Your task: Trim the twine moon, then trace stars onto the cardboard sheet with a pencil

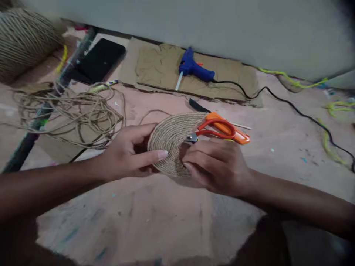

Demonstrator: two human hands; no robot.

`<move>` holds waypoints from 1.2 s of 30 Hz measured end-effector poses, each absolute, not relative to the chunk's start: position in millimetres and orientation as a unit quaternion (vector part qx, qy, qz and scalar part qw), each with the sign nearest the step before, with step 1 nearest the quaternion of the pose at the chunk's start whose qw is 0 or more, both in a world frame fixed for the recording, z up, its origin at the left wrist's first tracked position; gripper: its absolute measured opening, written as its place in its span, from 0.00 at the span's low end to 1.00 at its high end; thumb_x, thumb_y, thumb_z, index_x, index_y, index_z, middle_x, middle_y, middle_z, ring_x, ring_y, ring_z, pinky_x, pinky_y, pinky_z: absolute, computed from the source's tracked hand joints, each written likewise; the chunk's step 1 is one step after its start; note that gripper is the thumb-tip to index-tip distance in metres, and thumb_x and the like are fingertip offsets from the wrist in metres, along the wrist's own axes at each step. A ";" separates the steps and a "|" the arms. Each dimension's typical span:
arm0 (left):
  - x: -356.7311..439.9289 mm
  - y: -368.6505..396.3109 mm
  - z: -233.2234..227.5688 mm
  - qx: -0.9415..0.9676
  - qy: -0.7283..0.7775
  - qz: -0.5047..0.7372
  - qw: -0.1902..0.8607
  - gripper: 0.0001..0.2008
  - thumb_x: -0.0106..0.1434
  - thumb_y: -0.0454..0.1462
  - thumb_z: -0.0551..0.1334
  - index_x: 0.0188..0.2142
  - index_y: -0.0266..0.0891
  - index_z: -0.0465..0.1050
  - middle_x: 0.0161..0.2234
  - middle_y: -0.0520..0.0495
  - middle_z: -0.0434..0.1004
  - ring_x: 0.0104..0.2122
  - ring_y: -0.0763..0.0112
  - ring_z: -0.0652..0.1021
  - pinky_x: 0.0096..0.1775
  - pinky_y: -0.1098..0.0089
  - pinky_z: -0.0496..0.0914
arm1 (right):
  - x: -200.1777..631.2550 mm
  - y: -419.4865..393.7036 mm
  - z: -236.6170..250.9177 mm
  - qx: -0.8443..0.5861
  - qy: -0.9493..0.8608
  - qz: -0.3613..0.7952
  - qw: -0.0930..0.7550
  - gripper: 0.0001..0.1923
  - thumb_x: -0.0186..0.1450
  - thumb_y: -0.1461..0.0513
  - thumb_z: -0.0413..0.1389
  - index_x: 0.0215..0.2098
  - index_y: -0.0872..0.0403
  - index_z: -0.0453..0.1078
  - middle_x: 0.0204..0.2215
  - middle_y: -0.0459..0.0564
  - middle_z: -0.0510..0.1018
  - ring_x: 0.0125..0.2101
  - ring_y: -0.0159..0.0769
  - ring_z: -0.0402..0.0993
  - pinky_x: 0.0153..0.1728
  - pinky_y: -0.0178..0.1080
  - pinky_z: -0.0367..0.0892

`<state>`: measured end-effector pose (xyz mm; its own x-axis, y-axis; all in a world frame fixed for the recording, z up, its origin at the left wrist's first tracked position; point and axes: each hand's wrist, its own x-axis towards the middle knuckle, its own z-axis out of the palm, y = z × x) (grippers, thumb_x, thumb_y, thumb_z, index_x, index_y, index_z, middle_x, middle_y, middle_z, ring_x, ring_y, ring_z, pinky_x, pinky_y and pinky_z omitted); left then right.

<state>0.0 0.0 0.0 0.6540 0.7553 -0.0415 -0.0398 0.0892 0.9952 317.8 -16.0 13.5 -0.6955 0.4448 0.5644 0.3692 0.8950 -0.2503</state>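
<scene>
Jute disc (173,142) above dusty pink floor (277,166)

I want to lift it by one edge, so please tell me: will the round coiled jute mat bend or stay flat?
The coiled jute mat probably stays fairly flat: its rope rows look tightly packed, and both hands hold it off the table without visible sagging. It seems light, being thin. Its rough fibre should not slip from the fingers.

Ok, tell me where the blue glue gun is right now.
In the head view the blue glue gun lies on the cardboard sheet by the wall, beyond the coiled jute disc and the orange scissors.
</scene>
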 end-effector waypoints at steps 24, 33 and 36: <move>16.3 5.7 1.0 0.613 0.349 0.359 0.612 0.18 0.75 0.47 0.84 0.45 0.42 0.82 0.30 0.55 0.82 0.20 0.73 0.79 0.20 0.76 0.72 | 343.2 -12.5 44.5 -0.199 -0.933 0.013 0.299 0.12 0.81 0.70 0.55 0.44 0.46 0.71 0.33 0.47 0.85 0.28 0.38 0.77 0.31 0.46 0.71; 15.5 6.3 -4.8 0.558 0.379 0.426 0.603 0.16 0.85 0.48 0.79 0.47 0.46 0.76 0.22 0.58 0.82 0.13 0.75 0.72 0.15 0.76 0.62 | 389.1 11.0 39.9 -0.409 -0.910 0.010 0.070 0.19 0.81 0.51 0.68 0.65 0.52 0.83 0.54 0.62 0.95 0.50 0.61 0.91 0.48 0.56 0.79; 14.3 7.6 -6.0 0.548 0.375 0.448 0.599 0.17 0.84 0.49 0.79 0.46 0.46 0.77 0.22 0.57 0.83 0.12 0.73 0.73 0.14 0.76 0.61 | 381.4 4.8 36.7 -0.428 -0.902 0.022 0.047 0.20 0.77 0.56 0.67 0.65 0.50 0.84 0.57 0.61 0.96 0.52 0.62 0.93 0.49 0.56 0.80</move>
